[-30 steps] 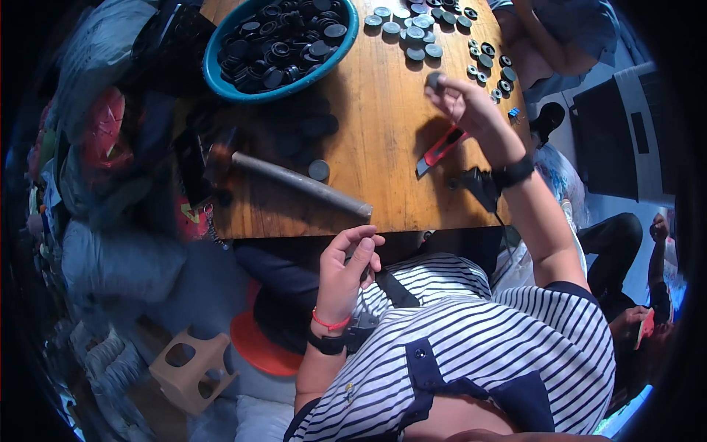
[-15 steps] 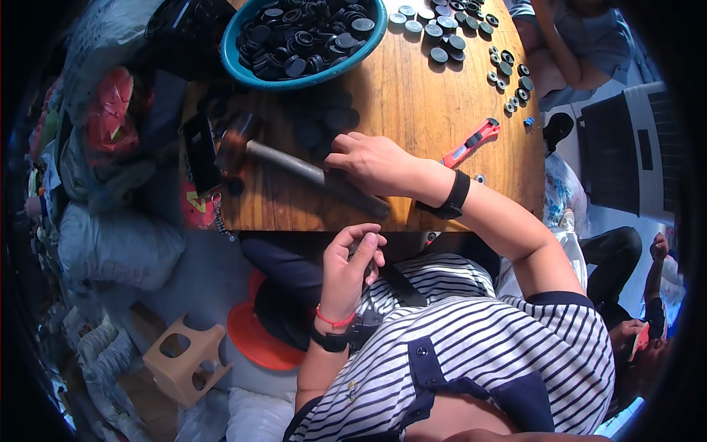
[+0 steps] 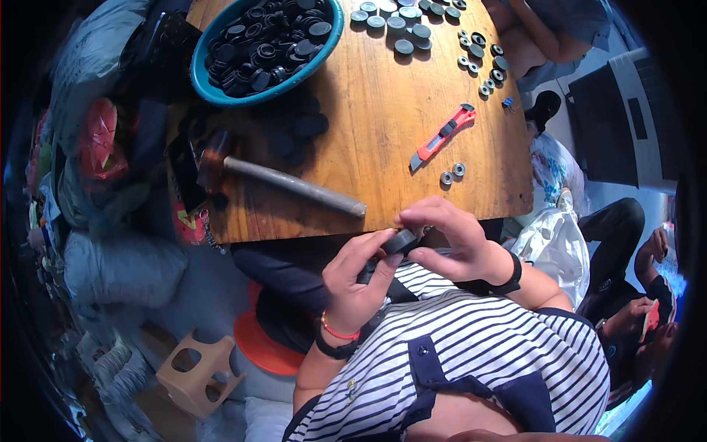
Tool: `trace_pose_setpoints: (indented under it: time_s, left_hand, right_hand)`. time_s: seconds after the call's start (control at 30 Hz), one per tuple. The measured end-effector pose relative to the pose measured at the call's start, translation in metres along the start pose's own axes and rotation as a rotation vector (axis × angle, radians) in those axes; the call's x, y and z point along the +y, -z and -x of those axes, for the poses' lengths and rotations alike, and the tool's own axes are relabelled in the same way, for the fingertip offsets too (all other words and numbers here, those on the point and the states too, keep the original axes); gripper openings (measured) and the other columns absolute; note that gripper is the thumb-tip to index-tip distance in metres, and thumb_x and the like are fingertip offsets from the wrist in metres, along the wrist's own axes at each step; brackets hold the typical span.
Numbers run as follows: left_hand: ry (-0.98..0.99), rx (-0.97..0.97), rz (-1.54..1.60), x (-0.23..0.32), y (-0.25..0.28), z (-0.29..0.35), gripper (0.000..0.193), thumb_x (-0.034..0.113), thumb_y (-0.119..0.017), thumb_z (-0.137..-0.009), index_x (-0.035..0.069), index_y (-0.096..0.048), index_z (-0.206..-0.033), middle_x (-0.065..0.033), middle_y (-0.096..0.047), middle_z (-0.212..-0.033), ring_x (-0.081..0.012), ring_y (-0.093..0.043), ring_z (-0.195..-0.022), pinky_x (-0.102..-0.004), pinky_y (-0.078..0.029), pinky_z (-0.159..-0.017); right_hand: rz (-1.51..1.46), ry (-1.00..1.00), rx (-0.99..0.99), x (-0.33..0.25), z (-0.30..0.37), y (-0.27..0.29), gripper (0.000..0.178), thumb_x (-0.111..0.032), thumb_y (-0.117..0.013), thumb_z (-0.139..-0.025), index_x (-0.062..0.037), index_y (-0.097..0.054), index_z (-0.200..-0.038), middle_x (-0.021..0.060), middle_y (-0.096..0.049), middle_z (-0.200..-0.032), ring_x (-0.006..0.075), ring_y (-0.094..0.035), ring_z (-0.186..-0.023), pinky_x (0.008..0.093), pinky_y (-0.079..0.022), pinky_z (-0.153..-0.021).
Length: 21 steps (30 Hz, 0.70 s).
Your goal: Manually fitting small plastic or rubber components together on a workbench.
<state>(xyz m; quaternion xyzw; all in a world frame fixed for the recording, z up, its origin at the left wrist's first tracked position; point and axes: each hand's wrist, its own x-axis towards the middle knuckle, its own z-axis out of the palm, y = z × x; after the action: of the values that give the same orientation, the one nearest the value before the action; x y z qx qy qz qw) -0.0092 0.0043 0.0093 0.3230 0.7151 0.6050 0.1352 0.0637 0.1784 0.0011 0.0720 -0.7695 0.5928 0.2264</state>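
A black round cap (image 3: 400, 241) is pinched between the fingers and thumb of my left hand (image 3: 353, 283), just off the table's front edge. Another dark shape shows under the left fingers, too hidden to name. Around the cap's right side, my right hand (image 3: 460, 239) has its thumb and forefinger spread; whether they touch it I cannot tell. Forward of the hands lies a hammer (image 3: 294, 188), its grey handle end pointing toward me. Two small metal bearings (image 3: 453, 174) rest on the table, with a red utility knife (image 3: 444, 136) beyond them.
A teal basin (image 3: 335, 51) full of black caps stands at the far left of the wooden table (image 3: 375, 132). More caps (image 3: 398, 23) and bearings lie along the far right. Dark discs (image 3: 298, 132) sit in the basin's shadow. A tan stool (image 3: 199, 372) stands at lower left.
My right hand has come back from the dark discs beside the hammer to my left hand. A black cap now shows in the left fingers. The view has shifted a little.
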Motion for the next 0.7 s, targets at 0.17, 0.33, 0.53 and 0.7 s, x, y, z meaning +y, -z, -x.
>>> trace_pose_setpoints:
  time_s: [0.17,0.33,0.53,0.7]
  left_hand:
    - [-0.061,-0.056,-0.034,0.008,-0.006,0.003,0.026,0.0,-0.07,-0.081,-0.002,-0.065,-0.107,-0.0146,-0.068,-0.097,-0.0226,-0.067,-0.089,-0.029,-0.052,-0.079]
    - [-0.227,-0.042,-0.069,0.008,-0.004,0.004,0.028,0.001,-0.072,-0.078,-0.001,-0.066,-0.106,-0.0159,-0.068,-0.091,-0.0239,-0.066,-0.074,-0.0298,-0.052,-0.064]
    - [-0.084,0.046,-0.087,0.016,-0.009,0.006,0.021,0.007,-0.071,-0.082,-0.002,-0.067,-0.1,-0.0136,-0.067,-0.084,-0.021,-0.064,-0.07,-0.0277,-0.05,-0.063]
    - [0.054,0.168,0.083,0.001,-0.022,0.01,0.021,0.013,-0.068,-0.088,-0.004,-0.066,-0.1,-0.011,-0.068,-0.086,-0.0148,-0.062,-0.071,-0.0253,-0.05,-0.066]
  right_hand:
    - [0.025,0.024,-0.07,-0.008,0.008,0.011,0.032,0.001,-0.073,-0.076,0.0012,-0.063,-0.106,0.0132,-0.061,-0.095,0.0248,-0.064,-0.08,0.0309,-0.052,-0.066]
    - [0.016,0.101,-0.081,-0.009,0.008,0.011,0.036,0.0,-0.073,-0.075,0.0019,-0.061,-0.109,0.0143,-0.061,-0.095,0.025,-0.064,-0.078,0.0305,-0.053,-0.064]
    - [0.001,0.054,0.005,-0.01,0.016,-0.004,0.042,0.001,-0.073,-0.074,0.0043,-0.057,-0.112,0.0164,-0.06,-0.094,0.0258,-0.064,-0.077,0.0312,-0.053,-0.064]
    - [0.25,0.127,0.119,-0.009,0.008,-0.016,0.044,0.002,-0.072,-0.07,0.0053,-0.057,-0.111,0.0163,-0.061,-0.089,0.0273,-0.063,-0.073,0.0324,-0.052,-0.06]
